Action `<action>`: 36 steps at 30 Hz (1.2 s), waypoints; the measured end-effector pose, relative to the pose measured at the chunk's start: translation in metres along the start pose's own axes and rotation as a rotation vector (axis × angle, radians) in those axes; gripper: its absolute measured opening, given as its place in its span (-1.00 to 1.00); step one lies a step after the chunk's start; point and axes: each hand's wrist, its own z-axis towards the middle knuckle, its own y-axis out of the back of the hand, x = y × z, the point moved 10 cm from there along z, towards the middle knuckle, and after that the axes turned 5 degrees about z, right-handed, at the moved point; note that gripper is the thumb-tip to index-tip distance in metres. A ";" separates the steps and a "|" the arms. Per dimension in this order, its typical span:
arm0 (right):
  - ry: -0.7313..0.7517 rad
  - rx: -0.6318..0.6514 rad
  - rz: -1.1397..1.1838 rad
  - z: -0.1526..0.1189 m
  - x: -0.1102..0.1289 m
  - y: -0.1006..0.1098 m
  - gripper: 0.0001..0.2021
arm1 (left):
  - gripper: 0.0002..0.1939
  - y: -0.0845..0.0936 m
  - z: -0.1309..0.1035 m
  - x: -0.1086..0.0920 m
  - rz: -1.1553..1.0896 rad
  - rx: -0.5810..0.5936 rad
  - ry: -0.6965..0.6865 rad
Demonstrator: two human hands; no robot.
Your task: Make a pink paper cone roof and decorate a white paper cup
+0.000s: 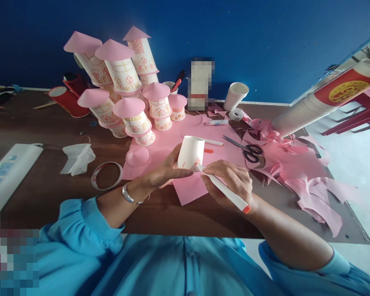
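Between the two hands, just in front of the person's chest, a small white cup (191,148) is held above the table (160,218). The left hand (165,172) curls around its left and lower side, the thumb stretched along the front near the bottom edge. The right hand (230,181) pinches a white marker (226,191) close to its tip, fingers bunched together.

What counts most is how these two meet: the cup stands nearly upright, its long axis leaning a little, while the marker slants in from the lower right, its orange end (246,209) pointing back towards the right forearm. The tip is at the lower right of the cup's wall, by a red-orange flower (197,161); whether it touches, I cannot tell. The left hand has the cup, so the decorated side faces the marker.

Just beyond the cup, a second marker (214,142) lies on pink paper (189,125) beside an orange cap (208,151). Scissors (232,142) rest to the right, near a heap of pink scraps (314,164). Farther off to the left stand cup towers (123,74) with pink cone roofs, before a blue wall (160,24).
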 end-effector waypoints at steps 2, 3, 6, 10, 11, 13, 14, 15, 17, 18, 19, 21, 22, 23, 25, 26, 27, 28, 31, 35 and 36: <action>0.001 0.003 -0.003 0.000 0.000 0.000 -0.83 | -0.29 -0.001 0.001 -0.001 -0.011 0.001 -0.001; 0.001 0.003 -0.003 0.000 0.000 0.000 -0.83 | -0.28 -0.002 0.001 -0.002 -0.019 0.002 -0.004; 0.001 -0.006 -0.004 0.000 0.000 0.000 -0.82 | -0.28 -0.003 0.002 -0.004 -0.035 0.005 -0.014; 0.003 -0.018 -0.004 0.000 0.000 0.001 -0.80 | -0.26 -0.001 0.001 -0.002 -0.030 -0.002 0.001; 0.004 -0.020 -0.006 0.000 0.000 0.001 -0.80 | -0.25 -0.001 0.001 -0.001 -0.021 -0.004 0.007; 0.005 -0.024 -0.009 0.001 0.000 0.001 -0.79 | -0.24 0.000 0.001 0.000 0.003 -0.007 0.018; 0.006 -0.024 -0.009 0.001 0.000 0.001 -0.80 | -0.24 0.000 0.001 0.000 0.016 -0.009 0.023; 0.007 -0.023 -0.009 0.001 0.000 0.001 -0.80 | -0.24 0.000 0.000 0.000 0.029 -0.011 0.028; 0.011 -0.021 -0.004 0.001 0.000 0.001 -0.80 | -0.23 0.000 0.000 -0.001 0.048 -0.011 0.032; 0.013 -0.020 -0.001 0.001 0.001 0.001 -0.80 | -0.23 -0.001 0.000 -0.001 0.054 -0.010 0.033; 0.015 -0.021 0.003 0.001 0.001 0.001 -0.80 | -0.21 -0.001 0.000 -0.002 0.060 -0.008 0.033; 0.014 -0.021 0.014 0.001 0.000 0.001 -0.80 | -0.19 -0.002 0.000 -0.002 0.074 -0.002 0.026; 0.013 -0.018 0.020 0.001 0.000 0.001 -0.80 | -0.17 -0.002 0.000 -0.003 0.081 0.002 0.019; 0.012 -0.012 0.024 0.001 0.000 0.001 -0.80 | -0.16 -0.002 0.000 -0.003 0.087 0.007 0.014; 0.009 0.001 0.028 0.001 -0.001 0.000 -0.81 | -0.14 -0.002 0.000 -0.002 0.095 0.016 0.012; 0.008 0.006 0.027 0.001 -0.001 -0.001 -0.81 | -0.13 -0.002 0.000 -0.001 0.095 0.019 0.014; 0.008 0.009 0.026 0.001 -0.001 -0.001 -0.82 | -0.12 -0.002 0.000 0.000 0.092 0.020 0.017; 0.010 0.010 0.024 0.001 0.000 -0.001 -0.82 | -0.11 -0.002 0.000 0.000 0.089 0.019 0.022; 0.014 0.018 0.024 0.002 0.000 -0.001 -0.84 | -0.10 -0.001 -0.001 0.001 0.074 0.003 0.036; 0.017 0.037 0.027 0.003 0.001 -0.002 -0.86 | -0.09 -0.003 0.000 -0.002 0.054 0.006 0.037; 0.017 0.041 0.027 0.003 0.001 -0.002 -0.86 | -0.09 -0.004 0.000 -0.002 0.058 0.013 0.038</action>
